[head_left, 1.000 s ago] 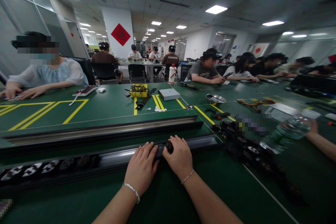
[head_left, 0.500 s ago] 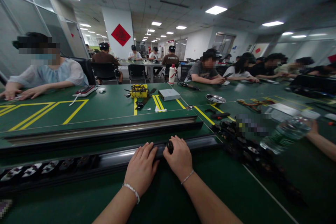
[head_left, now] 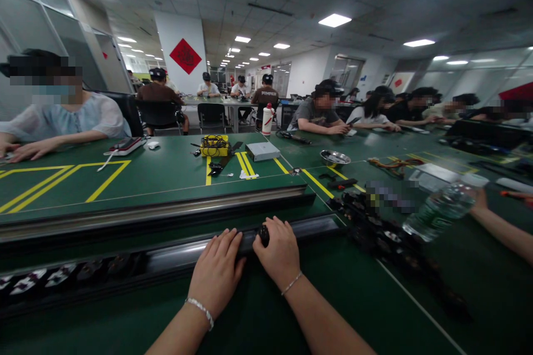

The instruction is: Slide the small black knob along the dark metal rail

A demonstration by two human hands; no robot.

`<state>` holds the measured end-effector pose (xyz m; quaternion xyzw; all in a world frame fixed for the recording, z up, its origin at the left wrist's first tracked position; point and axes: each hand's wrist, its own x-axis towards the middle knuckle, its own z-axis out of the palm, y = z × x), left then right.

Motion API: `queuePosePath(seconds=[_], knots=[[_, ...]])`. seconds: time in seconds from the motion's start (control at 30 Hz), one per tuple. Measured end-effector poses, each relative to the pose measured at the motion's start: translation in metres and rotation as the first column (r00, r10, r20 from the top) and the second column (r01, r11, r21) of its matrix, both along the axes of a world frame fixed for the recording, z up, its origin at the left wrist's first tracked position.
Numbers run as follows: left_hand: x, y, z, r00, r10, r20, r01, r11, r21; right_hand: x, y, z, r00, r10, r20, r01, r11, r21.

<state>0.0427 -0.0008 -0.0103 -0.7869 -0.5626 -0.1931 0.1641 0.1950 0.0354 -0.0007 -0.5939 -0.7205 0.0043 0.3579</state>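
My left hand (head_left: 217, 272) lies flat on a long dark metal rail (head_left: 183, 252) that runs across the green table, fingers stretched over its edge. Just to the right, my right hand (head_left: 278, 252) is curled over the same rail, its fingers closed on a small black part (head_left: 264, 234) seated in the channel. Several more black and white parts (head_left: 62, 276) sit in the rail further left. A second, longer rail (head_left: 158, 209) lies just behind.
A heap of black parts (head_left: 387, 233) lies to the right, where another person's hand (head_left: 483, 199) holds a plastic water bottle (head_left: 439, 211). Beyond lie a yellow box (head_left: 215, 145), a grey box (head_left: 262, 150) and a metal bowl (head_left: 335, 157). People sit around the tables.
The view has shifted slightly left and down; both hands stay on the rail in the same grip. The other person's bottle has barely moved.
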Motion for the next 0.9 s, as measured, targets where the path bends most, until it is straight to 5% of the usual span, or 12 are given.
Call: queuePosePath(seconds=[0.9], knots=[[0.0024, -0.0017, 0.0051, 1.0, 0.019, 0.019, -0.018, 0.998, -0.056, 0.0033, 0.0028, -0.0004, 1.0, 0.004, -0.002, -0.004, 1.0, 0.008]])
